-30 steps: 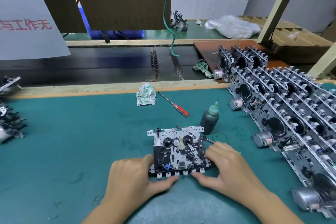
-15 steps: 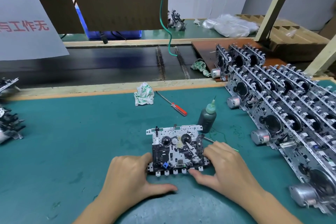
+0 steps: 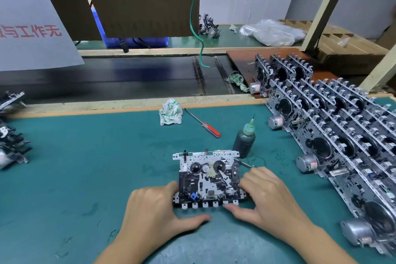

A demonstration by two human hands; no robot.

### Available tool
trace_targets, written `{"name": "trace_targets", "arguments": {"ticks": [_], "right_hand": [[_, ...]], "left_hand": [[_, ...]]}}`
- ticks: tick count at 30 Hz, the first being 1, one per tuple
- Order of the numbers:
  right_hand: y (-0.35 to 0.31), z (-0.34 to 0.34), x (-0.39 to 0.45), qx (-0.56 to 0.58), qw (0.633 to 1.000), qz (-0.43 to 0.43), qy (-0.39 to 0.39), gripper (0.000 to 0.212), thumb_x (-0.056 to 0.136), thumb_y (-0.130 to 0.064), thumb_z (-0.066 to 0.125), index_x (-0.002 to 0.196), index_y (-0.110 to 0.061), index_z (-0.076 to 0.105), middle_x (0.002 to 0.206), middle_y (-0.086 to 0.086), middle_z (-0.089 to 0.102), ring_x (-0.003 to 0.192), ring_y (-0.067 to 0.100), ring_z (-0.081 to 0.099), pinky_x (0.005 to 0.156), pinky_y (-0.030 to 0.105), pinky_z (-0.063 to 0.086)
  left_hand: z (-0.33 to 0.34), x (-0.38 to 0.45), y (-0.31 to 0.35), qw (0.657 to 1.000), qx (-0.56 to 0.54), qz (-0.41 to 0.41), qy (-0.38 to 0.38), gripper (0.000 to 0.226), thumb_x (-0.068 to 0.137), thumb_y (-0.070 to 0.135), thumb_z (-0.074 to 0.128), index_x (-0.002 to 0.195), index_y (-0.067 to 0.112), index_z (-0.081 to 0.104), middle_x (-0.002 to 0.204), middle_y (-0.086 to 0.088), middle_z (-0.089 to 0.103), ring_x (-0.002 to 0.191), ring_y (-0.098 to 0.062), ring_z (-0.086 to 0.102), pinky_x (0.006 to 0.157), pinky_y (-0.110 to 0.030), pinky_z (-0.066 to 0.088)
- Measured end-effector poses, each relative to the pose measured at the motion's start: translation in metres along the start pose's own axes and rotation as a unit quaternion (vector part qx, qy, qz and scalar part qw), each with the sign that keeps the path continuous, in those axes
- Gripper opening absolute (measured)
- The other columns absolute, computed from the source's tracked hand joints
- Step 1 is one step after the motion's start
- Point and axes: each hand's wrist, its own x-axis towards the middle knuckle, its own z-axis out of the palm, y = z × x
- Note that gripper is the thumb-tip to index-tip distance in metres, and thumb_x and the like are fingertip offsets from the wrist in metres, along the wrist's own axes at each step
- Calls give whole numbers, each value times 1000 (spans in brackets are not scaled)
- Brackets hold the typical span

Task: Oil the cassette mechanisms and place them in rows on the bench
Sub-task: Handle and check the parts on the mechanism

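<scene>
One cassette mechanism (image 3: 209, 178) lies flat on the green mat, with its black reels and white gear facing up. My left hand (image 3: 156, 206) holds its left edge with bent fingers; the thumb lies on the mat just in front of the tabs. My right hand (image 3: 267, 197) grips the right edge, thumb at the front right corner. A dark oil bottle (image 3: 244, 139) with a green needle tip stands just behind the mechanism's right corner. A thin metal pick (image 3: 246, 164) pokes out from under my right fingers. Several rows of mechanisms (image 3: 334, 135) stand on edge at the right.
A red-handled screwdriver (image 3: 205, 124) and a crumpled rag (image 3: 171, 111) lie behind the mechanism. A pile of mechanisms (image 3: 10, 146) sits at the left edge. Beyond the wooden rail (image 3: 107, 107) runs a black conveyor belt (image 3: 128, 77) with a second rag (image 3: 235, 79).
My left thumb has drawn back from the mechanism's front tabs onto the mat. The mechanism and my right hand stay in place.
</scene>
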Motion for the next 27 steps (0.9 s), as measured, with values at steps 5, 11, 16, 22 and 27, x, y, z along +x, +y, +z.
{"name": "trace_targets", "arguments": {"ticks": [5, 11, 16, 22, 27], "right_hand": [[-3, 0, 2, 37, 999, -5, 7, 52, 73, -60, 65, 57, -13, 48, 57, -3, 42, 55, 17, 39, 63, 27, 36], [-7, 2, 0, -12, 999, 19, 31, 51, 78, -58, 56, 56, -13, 50, 55, -3, 45, 53, 18, 43, 60, 24, 31], [-5, 1, 0, 7, 1000, 22, 11, 51, 76, -60, 56, 57, -13, 49, 57, -3, 45, 54, 18, 42, 60, 23, 30], [-4, -1, 0, 26, 1000, 13, -10, 53, 72, -63, 59, 59, -13, 49, 59, -5, 44, 56, 15, 40, 59, 21, 28], [-4, 3, 1, 11, 1000, 15, 16, 50, 79, -56, 54, 56, -12, 48, 56, -2, 44, 53, 19, 43, 57, 25, 31]], "left_hand": [[2, 3, 4, 999, 18, -28, 35, 62, 57, 76, 49, 40, 17, 40, 28, 1, 32, 24, -18, 36, 35, -18, 21], [-4, 5, -9, 998, -19, 51, -2, 59, 57, 81, 48, 53, 25, 30, 32, 6, 38, 29, -12, 40, 32, -16, 30], [-2, 3, -14, 996, 12, 86, 14, 55, 71, 63, 52, 46, 15, 41, 32, 2, 34, 28, -20, 38, 33, -16, 27], [-4, 4, -14, 996, 23, 85, 23, 60, 80, 66, 44, 48, 15, 42, 32, 2, 34, 28, -22, 38, 33, -16, 24], [-6, 4, -9, 998, -7, 62, 9, 64, 59, 83, 49, 52, 22, 34, 33, 5, 37, 29, -17, 41, 33, -18, 30]]}}
